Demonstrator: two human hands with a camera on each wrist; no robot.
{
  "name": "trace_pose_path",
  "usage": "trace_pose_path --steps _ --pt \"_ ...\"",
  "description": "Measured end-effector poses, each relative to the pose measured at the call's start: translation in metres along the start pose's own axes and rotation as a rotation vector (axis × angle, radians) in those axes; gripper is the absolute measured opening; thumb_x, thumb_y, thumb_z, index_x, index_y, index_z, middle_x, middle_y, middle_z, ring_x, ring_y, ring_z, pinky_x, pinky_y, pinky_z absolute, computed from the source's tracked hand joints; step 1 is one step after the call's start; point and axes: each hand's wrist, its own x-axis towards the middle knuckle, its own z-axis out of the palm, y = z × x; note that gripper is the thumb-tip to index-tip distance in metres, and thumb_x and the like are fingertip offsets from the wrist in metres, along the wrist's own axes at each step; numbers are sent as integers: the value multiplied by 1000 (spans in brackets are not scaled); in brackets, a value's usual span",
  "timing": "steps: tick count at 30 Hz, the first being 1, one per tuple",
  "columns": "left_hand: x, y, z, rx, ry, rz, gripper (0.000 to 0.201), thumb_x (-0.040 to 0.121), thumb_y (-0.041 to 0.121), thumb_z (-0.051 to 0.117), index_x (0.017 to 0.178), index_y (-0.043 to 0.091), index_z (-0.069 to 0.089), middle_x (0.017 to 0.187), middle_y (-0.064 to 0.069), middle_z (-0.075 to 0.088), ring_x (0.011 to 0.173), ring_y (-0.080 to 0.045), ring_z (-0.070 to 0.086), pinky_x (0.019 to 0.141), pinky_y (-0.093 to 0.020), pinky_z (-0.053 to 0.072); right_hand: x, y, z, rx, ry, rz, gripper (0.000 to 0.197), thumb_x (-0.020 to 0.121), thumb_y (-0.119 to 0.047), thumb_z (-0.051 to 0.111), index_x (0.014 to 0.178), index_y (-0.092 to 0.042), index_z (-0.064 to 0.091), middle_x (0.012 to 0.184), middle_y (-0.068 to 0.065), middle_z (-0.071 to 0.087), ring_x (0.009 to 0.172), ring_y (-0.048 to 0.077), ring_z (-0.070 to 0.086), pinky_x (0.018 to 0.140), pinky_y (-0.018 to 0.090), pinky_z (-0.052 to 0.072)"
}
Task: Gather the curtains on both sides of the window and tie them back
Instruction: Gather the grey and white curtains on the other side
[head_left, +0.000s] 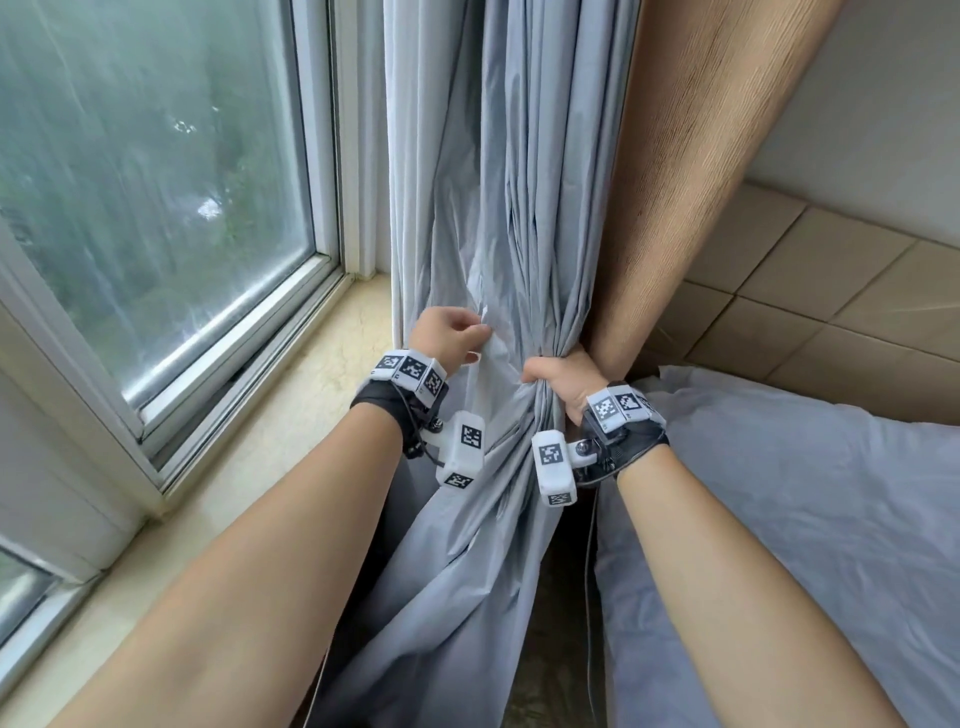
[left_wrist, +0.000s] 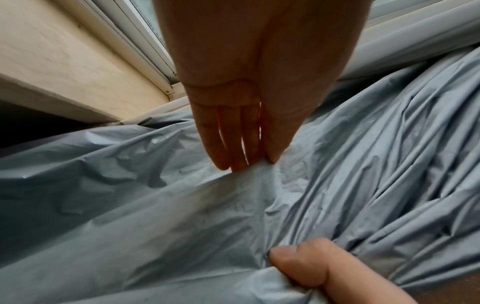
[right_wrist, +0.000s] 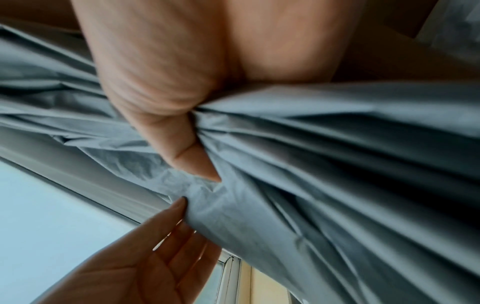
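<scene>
Beside the window | right hand fists the bunched curtain | left hand pinches a loose fold, fingers near-straight

A: Window where?
B: Far left, sill under it. Curtain hangs just right of frame, w/ 2nd curtain on its right.
A: Hands?
B: Right hand wrapped round bunched curtain mid-height; left hand beside it, left, pinching a fold. Bed lower right, wall tiles behind.
</scene>
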Motion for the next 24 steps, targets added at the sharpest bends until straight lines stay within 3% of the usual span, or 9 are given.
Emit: trace_pose_path --steps 4,8,11,13,16,18,20,22,24 --pt "-5 -1 -6 18 57 17 12 87 13 71 79 4 69 85 -19 72 85 -33 72 78 -40 61 6 2 0 -66 114 -78 21 69 2 71 84 -12 69 80 -2 70 81 18 67 76 25 52" --pt "-16 2 -9 51 -19 71 12 86 14 73 84 2 71 82 -15 74 80 -28 73 78 -38 61 9 3 6 -151 226 -90 27 72 -5 71 99 -4 70 89 5 71 86 20 67 75 23 48" --pt "-19 9 -6 65 -103 72 8 88 9 69 91 4 73 87 -12 75 83 -24 74 82 -37 60 7 1 14 -198 158 -70 43 65 -13 77 107 -6 69 98 4 72 92 18 67 82 28 54" --pt "-21 15 -5 101 -142 98 12 88 4 63 90 3 74 88 -16 74 86 -29 73 84 -38 60 3 -1 17 -199 22 -99 38 66 -7 77 103 -9 69 93 1 72 90 16 68 81 31 55" --pt "-22 23 -4 268 -197 167 20 83 9 55 79 3 73 79 -18 71 71 -32 65 76 -42 60 -5 -4 21 -88 -162 -116 36 71 5 77 102 -12 68 93 2 72 88 15 68 80 32 56" --pt "-21 27 -6 328 -240 178 21 82 10 53 80 -1 71 75 -21 66 62 -24 52 67 -41 52 -6 -4 23 -22 -131 -123 38 71 -1 81 106 -9 69 99 5 73 91 17 69 81 32 57" --pt "-20 28 -8 271 -267 160 21 82 9 52 79 3 72 81 -21 69 69 -23 58 74 -43 56 -7 -6 24 -9 -48 -137 31 73 -3 81 100 -10 67 93 -1 71 85 8 67 76 20 54" --pt "-18 22 -7 134 -159 103 24 85 6 52 77 11 74 84 -12 74 81 -22 71 82 -42 60 -9 -8 24 -29 -43 -147 27 77 -2 78 100 -13 67 91 -6 69 83 0 64 77 14 53" --pt "-10 12 -6 130 110 81 19 85 9 55 83 18 72 89 -5 75 84 -20 72 82 -41 59 -9 -7 22 -57 -54 -120 28 76 -2 76 103 -11 70 96 -1 72 93 11 67 89 26 54"
